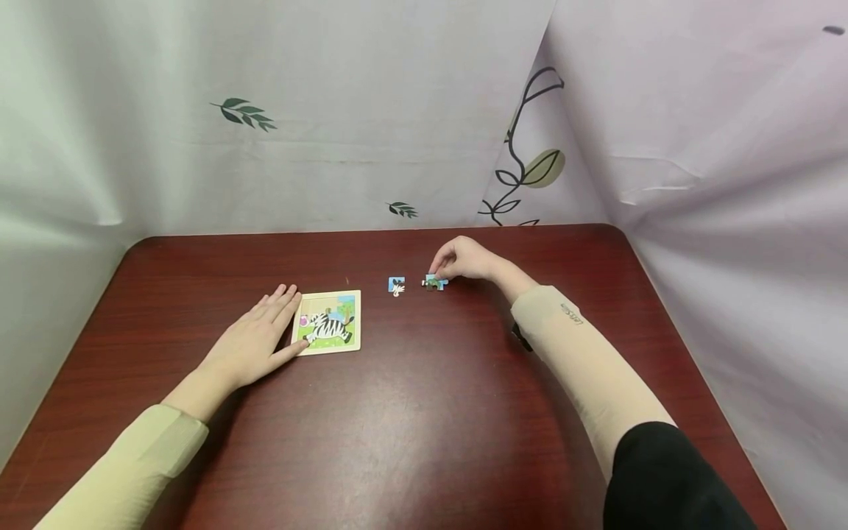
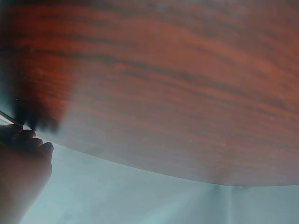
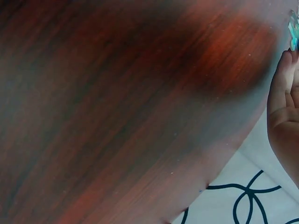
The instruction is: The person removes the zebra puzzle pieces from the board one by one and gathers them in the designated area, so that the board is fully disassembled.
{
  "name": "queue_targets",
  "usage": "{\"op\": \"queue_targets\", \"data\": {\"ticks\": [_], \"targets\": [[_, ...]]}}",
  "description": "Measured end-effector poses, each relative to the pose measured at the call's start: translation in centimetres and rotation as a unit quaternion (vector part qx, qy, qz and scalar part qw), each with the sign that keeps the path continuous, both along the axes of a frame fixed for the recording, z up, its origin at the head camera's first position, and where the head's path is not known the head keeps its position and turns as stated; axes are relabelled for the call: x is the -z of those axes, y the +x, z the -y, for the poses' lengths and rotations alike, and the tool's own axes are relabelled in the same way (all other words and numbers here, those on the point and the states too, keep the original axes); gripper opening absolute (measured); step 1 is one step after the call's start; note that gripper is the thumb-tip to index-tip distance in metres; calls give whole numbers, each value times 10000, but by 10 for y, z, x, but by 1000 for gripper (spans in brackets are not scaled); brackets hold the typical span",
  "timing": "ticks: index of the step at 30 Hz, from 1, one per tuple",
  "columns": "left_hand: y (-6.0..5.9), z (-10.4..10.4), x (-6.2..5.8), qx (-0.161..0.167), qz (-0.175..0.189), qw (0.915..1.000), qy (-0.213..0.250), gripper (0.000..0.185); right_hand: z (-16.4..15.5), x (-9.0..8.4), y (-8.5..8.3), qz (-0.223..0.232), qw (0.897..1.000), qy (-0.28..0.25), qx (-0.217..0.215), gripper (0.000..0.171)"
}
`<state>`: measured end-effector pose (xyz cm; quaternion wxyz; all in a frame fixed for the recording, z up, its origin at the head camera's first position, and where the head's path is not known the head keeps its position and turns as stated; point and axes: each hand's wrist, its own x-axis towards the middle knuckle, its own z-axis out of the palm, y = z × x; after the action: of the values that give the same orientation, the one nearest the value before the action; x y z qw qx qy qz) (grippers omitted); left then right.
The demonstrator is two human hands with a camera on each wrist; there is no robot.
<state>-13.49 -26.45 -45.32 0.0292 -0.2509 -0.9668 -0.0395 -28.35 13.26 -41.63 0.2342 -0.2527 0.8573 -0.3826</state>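
Observation:
A small framed zebra puzzle (image 1: 329, 327) lies on the table, its upper left part showing bare tray. My left hand (image 1: 255, 340) rests along its left edge with straight fingers, the thumb over the lower left corner. To the right of the puzzle, my right hand (image 1: 464, 259) pinches a blue and green jigsaw piece (image 1: 434, 283) between thumb and fingertips, close over the table. Another jigsaw piece (image 1: 397, 285), blue with black and white, lies between the puzzle and that hand. In the right wrist view the pinched piece (image 3: 293, 33) shows at the fingertips, partly cut off.
The dark red wooden table (image 1: 424, 427) has rounded far corners. A pale curtain (image 1: 371, 110) with leaf prints hangs behind it and along both sides.

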Motion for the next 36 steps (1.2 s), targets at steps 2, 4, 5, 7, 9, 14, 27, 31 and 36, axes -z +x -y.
{"op": "queue_targets", "data": {"ticks": [2,4,5,7,9,14,27,31,36], "targets": [[0,0,0,15,7,10000,13,88,-1,2,0,-68,10000,36,-3,8],[0,-1,0,16,-2,10000,13,88,-1,3,0,-133,9999,78,10,8],[1,-1,-1,20,1,10000,12,88,-1,4,0,-160,9998,101,15,7],[1,-1,-1,16,12,10000,4,88,-2,5,0,-201,9997,136,37,7],[1,-1,-1,2,21,10000,-11,87,-1,5,1,-249,9996,147,59,7],[1,0,-1,26,18,10000,9,87,0,7,2,-401,9989,206,124,6],[-1,1,2,7,-1,10000,-35,88,1,9,4,-493,9980,260,286,7],[-1,0,1,4,39,10000,-25,88,1,8,5,-474,9981,256,288,7],[-1,0,0,-19,37,10000,-7,88,2,6,2,-450,9983,229,294,7]]}}
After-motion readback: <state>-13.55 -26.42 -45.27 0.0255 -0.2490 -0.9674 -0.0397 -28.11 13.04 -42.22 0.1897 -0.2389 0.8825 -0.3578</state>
